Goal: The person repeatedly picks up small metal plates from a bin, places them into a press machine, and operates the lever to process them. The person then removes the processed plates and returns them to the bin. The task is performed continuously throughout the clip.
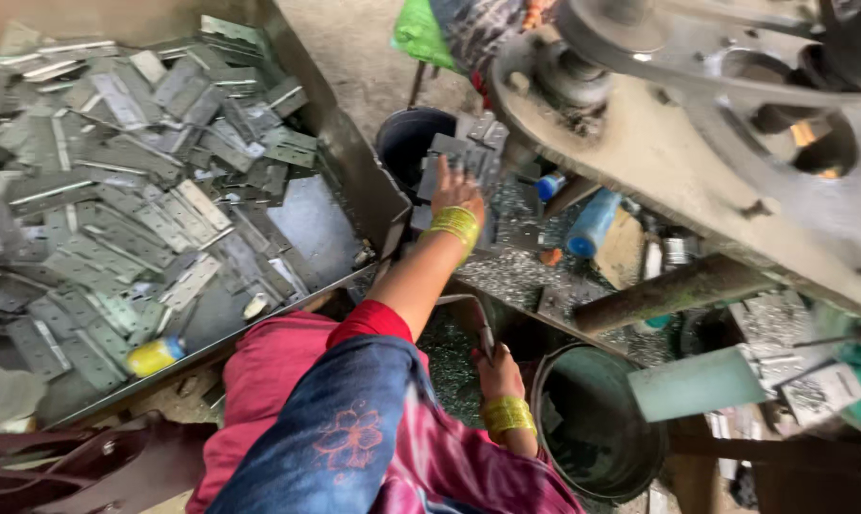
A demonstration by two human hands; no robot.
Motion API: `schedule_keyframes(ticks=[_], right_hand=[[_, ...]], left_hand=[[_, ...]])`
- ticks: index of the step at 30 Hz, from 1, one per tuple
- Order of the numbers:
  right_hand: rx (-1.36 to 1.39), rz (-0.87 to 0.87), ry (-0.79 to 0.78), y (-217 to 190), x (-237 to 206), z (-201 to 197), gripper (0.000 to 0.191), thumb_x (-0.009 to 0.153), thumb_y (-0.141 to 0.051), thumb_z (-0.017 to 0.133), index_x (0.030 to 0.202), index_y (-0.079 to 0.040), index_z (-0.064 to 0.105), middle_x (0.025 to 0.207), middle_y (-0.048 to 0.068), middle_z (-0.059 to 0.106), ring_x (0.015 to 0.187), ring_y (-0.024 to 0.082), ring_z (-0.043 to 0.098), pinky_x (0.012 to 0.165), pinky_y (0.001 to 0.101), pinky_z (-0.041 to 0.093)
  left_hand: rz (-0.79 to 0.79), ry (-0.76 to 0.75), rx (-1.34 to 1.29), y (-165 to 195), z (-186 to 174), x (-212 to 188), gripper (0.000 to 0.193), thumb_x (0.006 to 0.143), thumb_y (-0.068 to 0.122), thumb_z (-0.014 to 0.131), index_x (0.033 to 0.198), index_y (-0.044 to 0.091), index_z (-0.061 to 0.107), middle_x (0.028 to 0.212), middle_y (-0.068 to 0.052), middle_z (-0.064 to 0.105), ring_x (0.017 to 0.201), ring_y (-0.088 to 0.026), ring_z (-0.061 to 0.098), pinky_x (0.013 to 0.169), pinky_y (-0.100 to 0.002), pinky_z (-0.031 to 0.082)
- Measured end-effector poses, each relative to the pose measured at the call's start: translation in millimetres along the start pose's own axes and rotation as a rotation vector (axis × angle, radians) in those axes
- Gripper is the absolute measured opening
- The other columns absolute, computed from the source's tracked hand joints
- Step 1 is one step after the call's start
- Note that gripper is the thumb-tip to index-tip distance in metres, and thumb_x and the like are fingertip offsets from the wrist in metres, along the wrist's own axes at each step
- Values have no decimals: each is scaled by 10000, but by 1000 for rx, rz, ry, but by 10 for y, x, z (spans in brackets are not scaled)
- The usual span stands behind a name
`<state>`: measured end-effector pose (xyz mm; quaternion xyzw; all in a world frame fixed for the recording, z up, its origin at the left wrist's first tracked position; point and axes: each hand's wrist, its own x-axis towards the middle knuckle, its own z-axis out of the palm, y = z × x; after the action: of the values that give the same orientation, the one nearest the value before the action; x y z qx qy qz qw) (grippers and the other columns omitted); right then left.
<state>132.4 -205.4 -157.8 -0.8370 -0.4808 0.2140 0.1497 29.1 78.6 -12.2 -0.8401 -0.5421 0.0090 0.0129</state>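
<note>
- Reaching fwd, left hand [457, 193] lies on a stack of grey hinge plates [469, 157] just beside a dark bucket [407, 138]; fingers look spread flat over the stack, w/ no closed grip visible.
- Right hand [496, 369] sits low near the lap, closed round the end of a thin metal lever [478, 319], next to a green bucket [597, 433].
- Plates: flat stamped steel w/ punched holes. Judged stiff, hard, no give; one is light, a stack is heavy for its size.
- Edges prob sharp or burred from stamping, faces smooth and maybe oily, so slippery; stacked plates likely slide over each other.
- Best hold, as I judge it: pinch stack across the long edges, thumb one side & fingers the other, squeezing so layers don't shear. Avoid dragging skin along cut edges.
- Not fragile; a drop won't hurt them.
- Big tray [340, 143] on the left holds a loose heap of the same plates; yellow bottle [155, 355] lies at its near end.
- Metal chips [507, 271] litter the area below the press arm [678, 143].
</note>
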Motion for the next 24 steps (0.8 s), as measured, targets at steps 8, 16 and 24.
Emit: schedule_keyframes(ticks=[8,16,24], right_hand=[[79,-125,321,-1183,-232,-1390,333,897,-377,626,1139,-170,723,1036,186,743,921,410,713,788,507,552],[71,-131,330,-1361,-217,-1579,276,888,-357,642,1053,-180,775,1023,168,754,948,389,712,815,491,549],[67,7,73,-1330,-228,-1534,424,897,-483,626,1201,-200,710,934,197,767,890,383,755,822,487,566]], left_hand=[[251,280,-136,-200,360,-975,425,991,291,500,1371,106,551,1573,-94,438,1494,-265,349,1242,-601,108],[367,644,-166,355,-129,-697,329,923,102,530,1203,127,701,1317,-115,653,1174,-285,633,967,-483,513],[-273,12,-776,292,-159,-786,388,1034,195,419,1378,78,554,1390,-212,572,1134,-338,621,920,-498,521]])
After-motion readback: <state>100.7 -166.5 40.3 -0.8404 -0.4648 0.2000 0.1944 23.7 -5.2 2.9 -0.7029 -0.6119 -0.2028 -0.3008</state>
